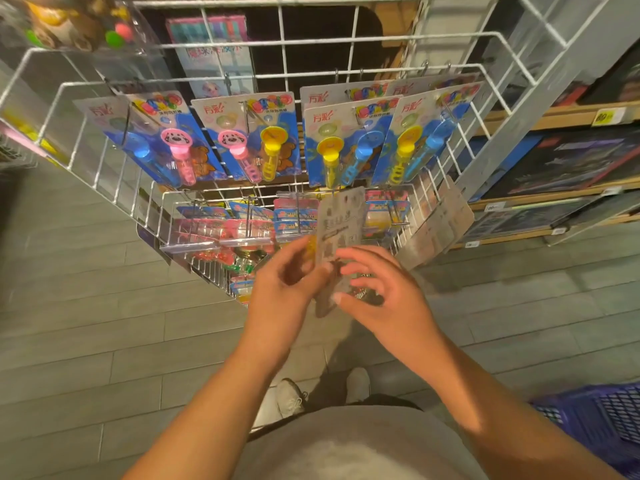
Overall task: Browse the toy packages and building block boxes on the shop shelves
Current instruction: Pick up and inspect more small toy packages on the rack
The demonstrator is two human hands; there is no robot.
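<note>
- The toy package (341,233), a flat card seen from its pale back, stands nearly upright in front of the wire rack (349,39), just below the row of bubble wand cards (249,133) hanging there.
- Your left hand (280,285) grips its lower left edge; its fingers are curled round the card, though blur hides exactly how they lie.
- Your right hand (384,289) meets the lower right edge with its fingers loosely spread, the tips touching the card rather than clamping it, as far as the blur lets one judge.
- The step in hand looks like inspecting this card. Hold it by the edges only, so the blister on the far side is not crushed.
- Turn it slowly to bring the printed front towards you, and keep it clear of the rack's hooks (398,221), which stick out just behind it.
- When you return it, you will need to line the card's hang hole up with a hook before pushing.
- The building block boxes (571,161) sit on the wooden shelves to the right of the rack, not yet browsed.
</note>
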